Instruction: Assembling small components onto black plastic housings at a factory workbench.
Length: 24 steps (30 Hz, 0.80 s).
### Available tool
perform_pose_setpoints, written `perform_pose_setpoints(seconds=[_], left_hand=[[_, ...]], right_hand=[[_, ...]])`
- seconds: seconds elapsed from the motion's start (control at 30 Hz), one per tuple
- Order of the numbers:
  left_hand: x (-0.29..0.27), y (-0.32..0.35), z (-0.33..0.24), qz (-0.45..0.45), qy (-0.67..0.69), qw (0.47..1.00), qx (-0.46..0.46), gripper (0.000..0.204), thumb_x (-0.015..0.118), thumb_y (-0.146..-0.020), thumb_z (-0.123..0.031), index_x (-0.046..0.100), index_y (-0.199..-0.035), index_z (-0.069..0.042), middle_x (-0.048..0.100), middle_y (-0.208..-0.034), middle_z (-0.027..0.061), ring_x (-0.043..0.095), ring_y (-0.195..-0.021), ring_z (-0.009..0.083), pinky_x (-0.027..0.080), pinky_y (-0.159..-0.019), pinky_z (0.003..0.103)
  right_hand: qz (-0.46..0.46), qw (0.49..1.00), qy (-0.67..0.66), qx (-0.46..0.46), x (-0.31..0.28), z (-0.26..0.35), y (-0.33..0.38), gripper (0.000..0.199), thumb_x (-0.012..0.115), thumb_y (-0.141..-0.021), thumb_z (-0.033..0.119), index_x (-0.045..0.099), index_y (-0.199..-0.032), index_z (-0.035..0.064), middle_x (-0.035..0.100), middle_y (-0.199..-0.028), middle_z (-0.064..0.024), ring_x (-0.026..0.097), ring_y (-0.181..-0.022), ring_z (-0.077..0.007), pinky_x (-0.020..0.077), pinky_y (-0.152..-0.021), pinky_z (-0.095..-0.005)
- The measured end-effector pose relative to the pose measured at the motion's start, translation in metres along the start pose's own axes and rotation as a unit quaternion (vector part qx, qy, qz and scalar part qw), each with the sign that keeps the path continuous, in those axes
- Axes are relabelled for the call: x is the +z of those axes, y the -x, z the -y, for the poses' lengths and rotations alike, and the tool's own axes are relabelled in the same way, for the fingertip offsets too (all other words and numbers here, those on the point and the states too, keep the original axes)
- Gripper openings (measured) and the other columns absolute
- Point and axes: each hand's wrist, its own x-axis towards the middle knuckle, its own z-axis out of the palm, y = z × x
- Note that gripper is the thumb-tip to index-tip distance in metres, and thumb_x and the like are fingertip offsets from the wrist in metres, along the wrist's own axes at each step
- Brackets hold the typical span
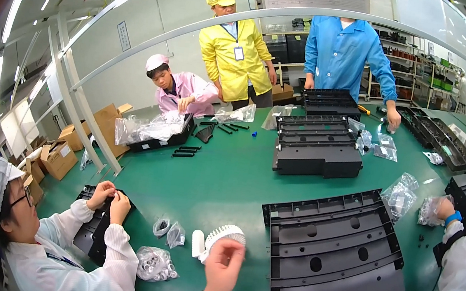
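My left hand (222, 273) rises from the lower edge, its fingers closed in a pinch. What the fingertips hold, if anything, cannot be made out. Just behind the hand, partly covered by it, a white ribbed handheld fan (226, 232) lies on the green table (176, 173). Clear bags of small parts (157, 265) lie to the left of the fan, with two smaller bags (176, 235) behind them. To the right of my hand rests a large black ribbed plastic panel (338, 283) with oval holes. My right hand is out of view.
At left, a co-worker's hands (110, 203) work over a black part (93, 236). Another co-worker's hand (436, 212) touches a bag at right. Behind stand stacked black panels (316, 162) and a bag-filled black bin (157, 142). A metal frame post (87, 114) rises at left.
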Motion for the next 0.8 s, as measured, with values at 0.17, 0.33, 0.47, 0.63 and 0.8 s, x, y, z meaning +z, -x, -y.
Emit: perform_pose_setpoints(seconds=[0.17,0.33,0.47,0.63,0.8], left_hand=[[-0.043,-0.008,-0.003,-0.124,-0.327,0.93,0.114,0.027,0.067,-0.085,-0.005,0.056,-0.11,-0.003,0.056,-0.11,0.012,0.054,-0.102,0.0265,0.042,-0.091,0.035],[-0.056,-0.012,0.021,-0.041,-0.348,0.936,0.033,0.053,0.068,-0.088,-0.023,0.045,-0.132,-0.002,0.047,-0.124,0.018,0.048,-0.117,0.0337,0.039,-0.099,0.039],[-0.056,-0.015,0.026,0.006,-0.352,0.936,0.022,0.052,0.069,-0.087,-0.021,0.046,-0.129,-0.002,0.044,-0.121,0.0188,0.047,-0.114,0.0349,0.04,-0.1,0.041],[-0.054,-0.016,0.032,0.002,-0.341,0.94,0.008,0.052,0.069,-0.087,-0.017,0.045,-0.13,-0.003,0.039,-0.125,0.0211,0.047,-0.112,0.0367,0.04,-0.101,0.041],[-0.046,-0.012,0.028,0.0,-0.315,0.949,-0.008,0.05,0.07,-0.087,-0.017,0.046,-0.129,-0.004,0.038,-0.127,0.0184,0.044,-0.117,0.0331,0.038,-0.103,0.041]], right_hand=[[0.11,0.986,-0.087,0.09,0.007,0.035,-0.048,0.014,0.063,-0.083,0.015,0.067,-0.092,0.0056,0.066,-0.09,-0.0145,0.065,-0.089,-0.0312,0.053,-0.08,-0.0377],[0.139,0.988,-0.051,0.05,0.042,0.011,-0.04,0.019,0.06,-0.083,0.023,0.069,-0.083,0.0061,0.067,-0.09,-0.017,0.064,-0.088,-0.0347,0.0512,-0.078,-0.0432],[0.141,0.978,-0.108,0.109,0.024,0.03,-0.059,0.023,0.06,-0.084,0.026,0.069,-0.079,0.0057,0.066,-0.085,-0.0185,0.063,-0.087,-0.0366,0.0488,-0.077,-0.0458],[-0.06,0.938,-0.3,0.164,0.033,0.039,-0.059,0.021,0.071,-0.081,0.021,0.067,-0.079,0.0004,0.066,-0.081,-0.0189,0.063,-0.078,-0.0373,0.0503,-0.074,-0.045],[-0.07,0.782,-0.517,0.342,0.056,-0.006,-0.028,0.013,0.065,-0.086,0.01,0.059,-0.082,-0.001,0.062,-0.076,-0.012,0.06,-0.06,-0.0208,0.0485,-0.052,-0.0345]])
